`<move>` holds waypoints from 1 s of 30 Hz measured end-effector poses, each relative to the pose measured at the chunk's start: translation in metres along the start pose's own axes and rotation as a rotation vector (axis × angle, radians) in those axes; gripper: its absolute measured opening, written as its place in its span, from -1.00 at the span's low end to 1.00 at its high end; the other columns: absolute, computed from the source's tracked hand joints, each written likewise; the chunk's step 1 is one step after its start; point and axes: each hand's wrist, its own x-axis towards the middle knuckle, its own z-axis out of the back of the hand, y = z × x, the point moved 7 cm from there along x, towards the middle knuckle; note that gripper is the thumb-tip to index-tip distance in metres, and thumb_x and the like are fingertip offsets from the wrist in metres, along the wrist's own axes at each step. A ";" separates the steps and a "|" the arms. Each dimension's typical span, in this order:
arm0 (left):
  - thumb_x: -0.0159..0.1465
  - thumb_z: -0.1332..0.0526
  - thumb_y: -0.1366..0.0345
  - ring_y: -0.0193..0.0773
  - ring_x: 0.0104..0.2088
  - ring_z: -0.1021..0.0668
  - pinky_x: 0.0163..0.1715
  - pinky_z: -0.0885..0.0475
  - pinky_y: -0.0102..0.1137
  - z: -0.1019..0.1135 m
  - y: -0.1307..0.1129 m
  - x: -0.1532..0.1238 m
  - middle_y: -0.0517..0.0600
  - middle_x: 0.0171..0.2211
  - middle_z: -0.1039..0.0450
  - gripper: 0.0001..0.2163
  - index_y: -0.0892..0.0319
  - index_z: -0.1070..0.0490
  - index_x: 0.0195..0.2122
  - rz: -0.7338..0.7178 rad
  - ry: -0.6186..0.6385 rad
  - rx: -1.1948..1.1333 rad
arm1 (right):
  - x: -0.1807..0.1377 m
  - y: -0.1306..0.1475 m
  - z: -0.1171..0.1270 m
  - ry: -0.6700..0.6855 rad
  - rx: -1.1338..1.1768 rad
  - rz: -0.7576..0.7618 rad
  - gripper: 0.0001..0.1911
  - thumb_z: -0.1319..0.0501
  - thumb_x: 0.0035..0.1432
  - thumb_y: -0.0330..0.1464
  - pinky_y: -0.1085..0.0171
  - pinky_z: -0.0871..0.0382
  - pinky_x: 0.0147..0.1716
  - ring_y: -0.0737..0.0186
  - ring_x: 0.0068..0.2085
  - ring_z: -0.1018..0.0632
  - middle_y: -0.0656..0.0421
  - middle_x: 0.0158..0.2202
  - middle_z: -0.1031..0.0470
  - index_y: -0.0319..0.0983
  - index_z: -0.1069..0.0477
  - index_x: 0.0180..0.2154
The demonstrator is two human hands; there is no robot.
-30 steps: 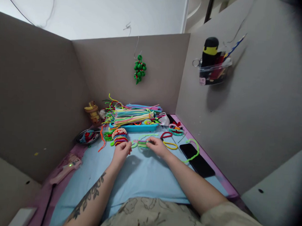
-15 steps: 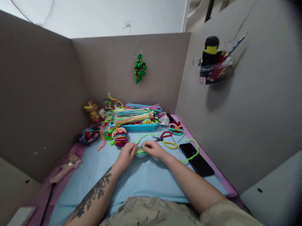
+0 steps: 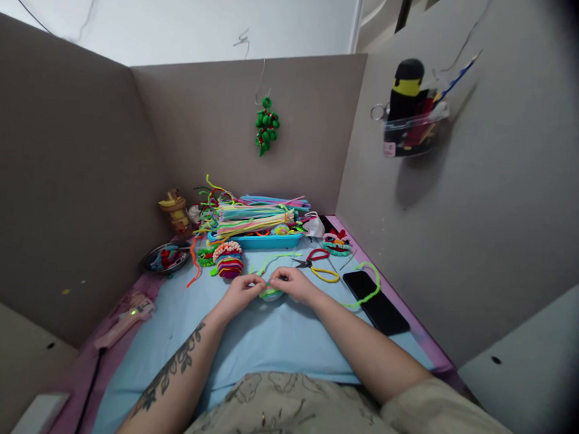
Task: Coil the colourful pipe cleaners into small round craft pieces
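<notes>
Between my hands, over the blue cloth (image 3: 259,343), is a small striped pipe-cleaner piece (image 3: 271,294) in green, yellow and pale blue. My left hand (image 3: 243,290) pinches its upper left edge with thumb and forefinger. From the other side my right hand (image 3: 293,284) pinches its top edge, fingers curled, close to the left fingertips. The fingers cover part of the piece. A light green pipe cleaner (image 3: 280,257) lies just behind the hands. Past my right hand rest scissors (image 3: 323,274) with red and yellow handles. A rainbow-striped pipe-cleaner piece (image 3: 230,263) stands beyond my left hand.
A blue tray (image 3: 254,242) heaped with pipe cleaners stands at the back. On the right lies a black phone (image 3: 376,304) with a green strand (image 3: 377,278) across it. A glue gun (image 3: 129,322) and a dark bowl (image 3: 165,257) are at left. Grey partitions (image 3: 255,132) surround the table.
Both hands stay on the striped piece, the fingertips shifted slightly along its top edge. The left wrist has turned a little. The whole view has tilted slightly.
</notes>
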 end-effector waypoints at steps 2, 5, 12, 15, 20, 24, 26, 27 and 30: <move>0.10 -0.17 0.19 -0.32 -0.48 -0.42 -0.46 -0.30 -0.47 0.001 0.002 0.000 -0.04 -0.52 -0.44 -0.77 0.27 -0.47 -0.47 0.027 0.008 -0.029 | 0.001 -0.004 0.001 0.004 0.022 -0.012 -0.82 -0.20 0.00 -0.29 0.38 -0.22 -0.43 0.36 -0.45 -0.37 0.23 -0.52 -0.39 -0.30 -0.42 -0.46; 0.08 -0.19 0.18 -0.33 -0.49 -0.41 -0.47 -0.29 -0.48 0.002 0.000 -0.001 -0.04 -0.52 -0.44 -0.77 0.27 -0.47 -0.46 0.044 0.014 -0.039 | 0.002 -0.004 0.002 -0.006 0.011 -0.009 -0.81 -0.18 0.02 -0.29 0.38 -0.20 -0.45 0.37 -0.47 -0.34 0.24 -0.53 -0.36 -0.30 -0.40 -0.48; 0.05 -0.22 0.15 -0.29 -0.47 -0.42 -0.46 -0.31 -0.46 0.005 -0.006 -0.003 -0.02 -0.53 -0.44 -0.75 0.27 -0.48 -0.49 0.055 -0.037 -0.034 | 0.000 0.012 0.001 -0.052 -0.186 0.051 -0.83 -0.11 0.08 -0.34 0.38 -0.19 -0.43 0.36 -0.44 -0.33 0.26 -0.52 -0.33 -0.27 -0.36 -0.49; 0.08 -0.20 0.14 -0.32 -0.49 -0.41 -0.49 -0.29 -0.48 0.005 -0.002 -0.001 -0.04 -0.55 -0.42 -0.74 0.27 -0.47 -0.49 0.046 -0.032 -0.058 | 0.002 0.008 0.005 -0.037 -0.049 0.057 -0.79 -0.10 0.11 -0.28 0.34 -0.26 -0.35 0.32 -0.38 -0.40 0.21 -0.44 -0.41 -0.28 -0.40 -0.42; 0.11 -0.17 0.13 -0.32 -0.46 -0.40 -0.47 -0.29 -0.48 0.006 0.001 0.000 -0.05 -0.51 -0.42 -0.74 0.26 -0.45 -0.45 0.034 -0.045 -0.064 | 0.005 0.001 0.013 -0.042 0.115 0.074 -0.74 -0.19 0.04 -0.25 0.27 -0.31 -0.25 0.26 -0.27 -0.46 0.13 -0.27 -0.45 -0.27 -0.41 -0.24; 0.13 -0.16 0.14 -0.30 -0.42 -0.42 -0.42 -0.31 -0.47 0.004 -0.002 0.000 -0.02 -0.45 -0.44 -0.74 0.26 -0.45 -0.39 0.017 -0.029 -0.073 | 0.003 0.005 0.007 0.000 0.000 0.099 -0.81 -0.21 0.02 -0.29 0.31 -0.29 -0.29 0.27 -0.30 -0.44 0.15 -0.33 -0.45 -0.27 -0.43 -0.31; 0.15 -0.14 0.13 -0.29 -0.41 -0.44 -0.40 -0.32 -0.46 0.004 0.000 0.001 -0.02 -0.43 -0.46 -0.73 0.26 -0.46 -0.35 0.013 -0.038 -0.073 | 0.002 0.007 0.003 0.030 -0.039 0.095 -0.84 -0.19 0.04 -0.31 0.33 -0.26 -0.35 0.30 -0.37 -0.41 0.18 -0.41 -0.42 -0.28 -0.42 -0.37; 0.16 -0.13 0.12 -0.28 -0.40 -0.44 -0.39 -0.32 -0.46 0.005 0.001 0.001 -0.01 -0.42 -0.47 -0.72 0.25 -0.47 -0.33 0.015 -0.045 -0.066 | 0.001 0.008 0.002 0.038 -0.052 0.093 -0.85 -0.18 0.05 -0.31 0.35 -0.25 -0.38 0.32 -0.39 -0.39 0.20 -0.44 -0.40 -0.28 -0.41 -0.39; 0.17 -0.10 0.12 -0.27 -0.38 -0.44 -0.38 -0.32 -0.45 0.007 0.002 0.002 -0.01 -0.41 -0.47 -0.70 0.25 -0.47 -0.33 0.015 -0.052 -0.022 | 0.000 0.009 0.002 0.021 -0.072 0.098 -0.86 -0.17 0.04 -0.33 0.37 -0.20 -0.41 0.35 -0.43 -0.34 0.24 -0.49 -0.34 -0.28 -0.38 -0.44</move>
